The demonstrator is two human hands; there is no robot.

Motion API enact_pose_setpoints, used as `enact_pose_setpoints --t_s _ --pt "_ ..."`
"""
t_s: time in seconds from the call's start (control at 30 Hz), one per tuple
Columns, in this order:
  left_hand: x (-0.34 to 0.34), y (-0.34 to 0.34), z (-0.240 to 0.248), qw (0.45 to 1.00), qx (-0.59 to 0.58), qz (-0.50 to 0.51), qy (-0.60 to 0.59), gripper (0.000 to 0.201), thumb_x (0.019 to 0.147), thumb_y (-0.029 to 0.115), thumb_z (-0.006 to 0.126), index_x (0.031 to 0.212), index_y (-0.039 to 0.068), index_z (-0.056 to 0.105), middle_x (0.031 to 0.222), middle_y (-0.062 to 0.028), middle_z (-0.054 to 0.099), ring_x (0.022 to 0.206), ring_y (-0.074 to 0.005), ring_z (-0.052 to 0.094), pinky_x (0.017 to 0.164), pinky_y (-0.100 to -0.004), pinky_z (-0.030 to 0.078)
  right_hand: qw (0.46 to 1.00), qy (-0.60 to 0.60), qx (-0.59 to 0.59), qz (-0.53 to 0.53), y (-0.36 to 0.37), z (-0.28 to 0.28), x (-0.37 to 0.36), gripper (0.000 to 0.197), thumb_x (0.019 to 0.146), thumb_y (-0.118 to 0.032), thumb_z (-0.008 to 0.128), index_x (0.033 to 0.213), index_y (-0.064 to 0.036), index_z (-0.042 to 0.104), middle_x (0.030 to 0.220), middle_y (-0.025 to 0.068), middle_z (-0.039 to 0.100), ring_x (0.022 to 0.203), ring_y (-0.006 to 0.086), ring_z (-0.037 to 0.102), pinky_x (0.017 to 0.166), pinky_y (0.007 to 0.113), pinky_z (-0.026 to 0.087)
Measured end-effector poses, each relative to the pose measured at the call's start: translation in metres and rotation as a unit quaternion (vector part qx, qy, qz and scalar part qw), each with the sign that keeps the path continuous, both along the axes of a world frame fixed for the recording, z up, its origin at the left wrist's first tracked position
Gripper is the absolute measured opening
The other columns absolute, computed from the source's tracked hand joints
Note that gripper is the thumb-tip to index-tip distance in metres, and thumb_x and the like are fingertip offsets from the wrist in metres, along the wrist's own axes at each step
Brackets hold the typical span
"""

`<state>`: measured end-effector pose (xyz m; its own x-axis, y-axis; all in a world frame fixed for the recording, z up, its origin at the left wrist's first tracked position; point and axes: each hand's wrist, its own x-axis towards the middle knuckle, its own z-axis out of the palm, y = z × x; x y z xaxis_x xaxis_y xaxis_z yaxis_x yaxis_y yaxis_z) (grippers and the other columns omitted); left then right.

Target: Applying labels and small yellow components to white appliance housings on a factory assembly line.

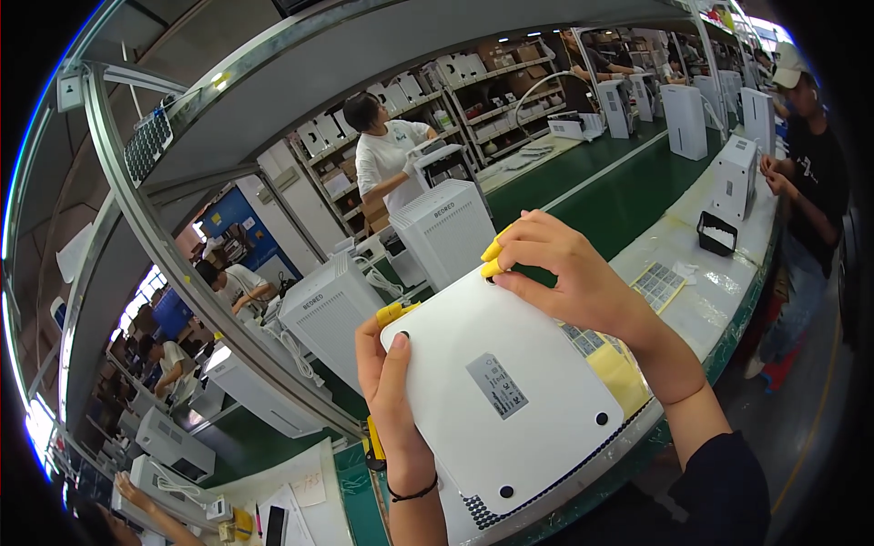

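A white box-shaped appliance (455, 409) is tilted up in front of me, its flat base toward me. A silver label (497, 386) sits mid-base, and round black feet mark the corners; one foot (601, 419) is at the lower right. My left hand (393, 391) grips the left corner, thumb beside a foot there and fingers behind the edge. At the top corner, my right hand (578, 282) has thumb and yellow-covered fingertips pinched on a small black foot (490, 279). Yellow finger covers show on both hands.
Several white appliances (443, 232) stand along the green conveyor (592, 177). Sticker sheets (657, 287) and a black bin (717, 234) lie to the right. A metal post (196, 287) rises at left. Co-workers are at left, across the line and at the right (810, 173).
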<state>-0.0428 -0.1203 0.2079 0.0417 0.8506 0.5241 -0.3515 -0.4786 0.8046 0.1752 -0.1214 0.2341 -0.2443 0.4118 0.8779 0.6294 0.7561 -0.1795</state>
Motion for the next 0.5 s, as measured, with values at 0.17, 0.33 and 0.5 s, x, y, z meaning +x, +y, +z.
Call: enact_pose_setpoints --t_s 0.17,0.33,0.5 --pt "-0.003 0.004 -0.002 1.0 -0.011 0.01 -0.009 0.032 0.089 0.017 0.051 0.117 0.002 0.048 0.104 -0.0082 0.053 0.092 -0.0126 0.055 0.082 -0.0238 0.045 0.997 0.009 -0.065 0.043 0.0 -0.011 0.0 0.013 0.084 -0.009 0.064 0.093 -0.0003 0.065 0.106 0.0105 0.061 0.1 0.027 0.056 0.093 0.036 0.042" --pt "0.003 0.004 0.002 1.0 -0.027 -0.003 -0.009 0.033 0.089 0.019 0.051 0.118 0.003 0.047 0.101 -0.0078 0.052 0.092 -0.0124 0.055 0.08 -0.0232 0.045 1.0 0.0 -0.021 -0.001 0.001 -0.028 0.007 0.023 0.091 -0.015 0.054 0.103 0.0029 0.065 0.116 0.0166 0.056 0.107 0.0305 0.053 0.092 0.037 0.042" --pt "0.004 0.005 -0.002 0.999 -0.017 0.029 0.021 0.033 0.089 0.02 0.049 0.118 0.003 0.047 0.101 -0.0074 0.052 0.092 -0.0124 0.055 0.08 -0.0236 0.045 1.0 0.009 -0.018 0.004 0.001 -0.031 0.008 0.022 0.091 -0.014 0.054 0.106 -0.0027 0.064 0.114 0.0144 0.056 0.104 0.0299 0.054 0.09 0.036 0.043"
